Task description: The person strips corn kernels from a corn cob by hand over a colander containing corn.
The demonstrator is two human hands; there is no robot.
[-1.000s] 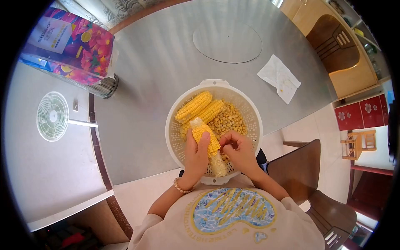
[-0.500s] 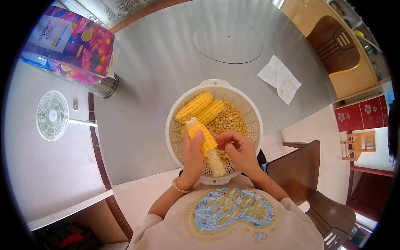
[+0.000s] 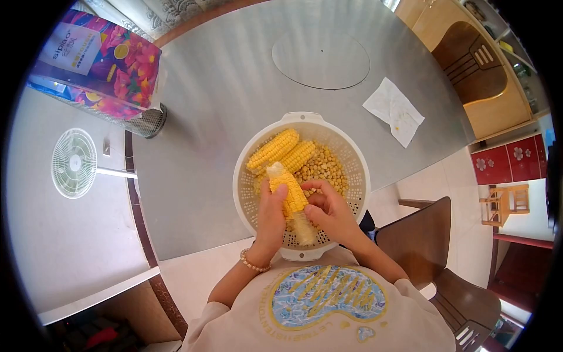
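Note:
My left hand is wrapped round a partly stripped corn cob, which slants over the white colander. Yellow kernels cover the cob's middle and upper part; its lower end is bare and pale. My right hand is closed at the cob's right side, its thumb against the edge of the remaining kernels and its fingers curled. Two whole ears of corn lie at the colander's upper left. Loose kernels are heaped beside them, partly hidden by my hands.
The colander sits at the near edge of a grey table. A crumpled white tissue lies at the right, and a colourful tissue pack stands in a mesh basket at the left. Brown chairs are at the lower right.
My right hand has moved slightly left and up, bringing its thumb and fingers against the cob. The cob has shifted slightly in my left hand, its bare end a little higher.

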